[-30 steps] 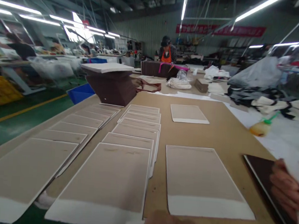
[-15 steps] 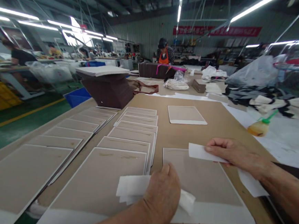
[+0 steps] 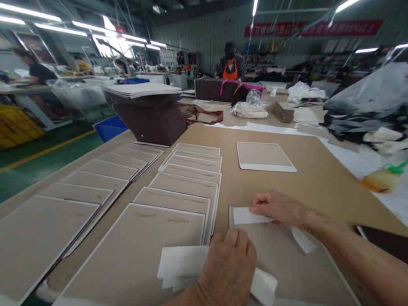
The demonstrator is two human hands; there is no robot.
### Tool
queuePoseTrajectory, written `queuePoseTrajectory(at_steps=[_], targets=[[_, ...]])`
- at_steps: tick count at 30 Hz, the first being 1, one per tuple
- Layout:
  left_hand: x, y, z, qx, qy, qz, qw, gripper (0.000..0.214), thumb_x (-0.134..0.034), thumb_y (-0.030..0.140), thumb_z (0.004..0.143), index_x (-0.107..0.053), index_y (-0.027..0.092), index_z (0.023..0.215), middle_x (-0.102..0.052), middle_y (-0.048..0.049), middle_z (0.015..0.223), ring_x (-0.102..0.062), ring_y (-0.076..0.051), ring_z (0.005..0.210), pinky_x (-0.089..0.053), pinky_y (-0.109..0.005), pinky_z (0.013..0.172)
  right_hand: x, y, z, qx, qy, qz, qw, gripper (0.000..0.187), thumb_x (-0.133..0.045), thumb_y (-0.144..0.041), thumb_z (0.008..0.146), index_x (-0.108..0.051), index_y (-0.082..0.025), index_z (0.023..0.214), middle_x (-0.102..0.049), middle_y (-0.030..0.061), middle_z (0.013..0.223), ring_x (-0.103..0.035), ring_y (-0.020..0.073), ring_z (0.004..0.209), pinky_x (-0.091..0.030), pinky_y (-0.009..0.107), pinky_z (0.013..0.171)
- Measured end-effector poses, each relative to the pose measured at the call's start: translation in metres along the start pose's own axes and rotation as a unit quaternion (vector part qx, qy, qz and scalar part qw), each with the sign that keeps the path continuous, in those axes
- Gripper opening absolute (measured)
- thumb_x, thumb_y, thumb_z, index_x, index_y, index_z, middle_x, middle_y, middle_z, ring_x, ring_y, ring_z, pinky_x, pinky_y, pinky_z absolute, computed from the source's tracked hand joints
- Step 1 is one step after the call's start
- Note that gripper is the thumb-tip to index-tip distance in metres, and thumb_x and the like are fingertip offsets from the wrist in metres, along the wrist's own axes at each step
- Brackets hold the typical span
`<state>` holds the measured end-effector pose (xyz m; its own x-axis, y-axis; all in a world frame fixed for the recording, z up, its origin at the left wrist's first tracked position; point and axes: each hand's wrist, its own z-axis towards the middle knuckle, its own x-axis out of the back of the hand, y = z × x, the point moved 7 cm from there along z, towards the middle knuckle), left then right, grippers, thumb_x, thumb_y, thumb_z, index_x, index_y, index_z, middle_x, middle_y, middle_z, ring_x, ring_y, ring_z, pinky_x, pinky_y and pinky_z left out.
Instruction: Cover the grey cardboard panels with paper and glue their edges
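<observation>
My left hand is closed on a bundle of white paper strips near the bottom of the view. My right hand presses a single white strip flat onto the far edge of the tan board lying in front of me. Its fingers are curled over the strip. Two rows of overlapping tan boards with white borders run away from me on the left. One lone board lies farther out on the brown table.
A dark brown stack topped with white sheets stands at the far left of the table. A glue bottle with a green cap lies at the right. A dark board sits by my right arm. A person in an orange apron works at the far end.
My right hand has carried the white strip leftward and down onto the board's far edge. The left hand rose into view holding the strips, and the camera shifted closer to the board.
</observation>
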<state>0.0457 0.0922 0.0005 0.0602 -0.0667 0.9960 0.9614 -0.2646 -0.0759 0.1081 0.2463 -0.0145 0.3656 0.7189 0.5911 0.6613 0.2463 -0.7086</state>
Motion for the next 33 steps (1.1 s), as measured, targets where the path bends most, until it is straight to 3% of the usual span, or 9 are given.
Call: queuePoseTrajectory(at_steps=[5,10,15,20,27,33], targets=[[0.004,-0.005,0.000,0.002,0.016,-0.014,1.000,0.025,-0.055,0.029,0.096,-0.065,0.013,0.111,-0.063,-0.0128,0.112,-0.060,-0.029,0.103,-0.057,-0.043,0.078,0.000,-0.002,0.005,-0.020,0.000,-0.043,0.999,0.018,-0.058,-0.037,0.079,-0.057,-0.019,0.075,-0.051,-0.0042,0.055,-0.044,0.0105,0.043,-0.033,0.022,0.039],[0.002,-0.009,0.003,0.003,0.027,-0.003,1.000,0.029,-0.051,0.029,0.097,-0.066,0.010,0.112,-0.045,-0.0284,0.146,-0.041,-0.042,0.138,-0.049,-0.052,0.099,0.001,-0.005,0.005,-0.037,0.007,-0.077,0.996,0.017,-0.056,-0.034,0.082,-0.057,-0.020,0.073,-0.052,-0.0039,0.054,-0.044,0.0101,0.042,-0.032,0.022,0.039],[-0.005,-0.008,0.003,-0.018,-0.014,-0.019,1.000,0.035,-0.051,0.035,0.095,-0.063,0.009,0.115,-0.048,-0.0314,0.143,-0.037,-0.043,0.141,-0.044,-0.055,0.103,-0.001,-0.010,0.004,-0.042,0.008,-0.092,0.995,0.016,-0.056,-0.030,0.084,-0.056,-0.020,0.071,-0.049,-0.0048,0.054,-0.041,0.0089,0.041,-0.030,0.022,0.041],[-0.006,-0.009,0.002,-0.026,-0.007,-0.032,0.999,0.042,-0.056,0.044,0.091,-0.062,0.010,0.116,-0.046,-0.0329,0.144,-0.036,-0.044,0.141,-0.041,-0.058,0.104,-0.001,-0.009,0.005,-0.038,0.013,-0.103,0.994,0.015,-0.057,-0.029,0.083,-0.058,-0.020,0.071,-0.052,-0.0035,0.056,-0.044,0.0104,0.045,-0.030,0.023,0.044],[-0.005,-0.013,0.005,-0.013,-0.018,-0.041,0.999,0.035,-0.054,0.040,0.094,-0.062,0.013,0.114,-0.048,-0.0291,0.144,-0.039,-0.041,0.140,-0.040,-0.056,0.104,0.002,-0.007,0.008,-0.012,0.028,-0.115,0.993,0.015,-0.059,-0.030,0.081,-0.059,-0.020,0.069,-0.055,-0.0021,0.060,-0.047,0.0132,0.056,-0.033,0.025,0.052],[-0.006,-0.012,0.005,-0.011,-0.022,-0.065,0.998,0.036,-0.055,0.039,0.093,-0.062,0.012,0.116,-0.044,-0.0314,0.146,-0.037,-0.043,0.141,-0.039,-0.060,0.105,0.000,-0.005,0.010,-0.003,0.036,-0.113,0.993,0.016,-0.059,-0.030,0.080,-0.057,-0.020,0.067,-0.054,-0.0020,0.059,-0.047,0.0139,0.056,-0.032,0.026,0.052]])
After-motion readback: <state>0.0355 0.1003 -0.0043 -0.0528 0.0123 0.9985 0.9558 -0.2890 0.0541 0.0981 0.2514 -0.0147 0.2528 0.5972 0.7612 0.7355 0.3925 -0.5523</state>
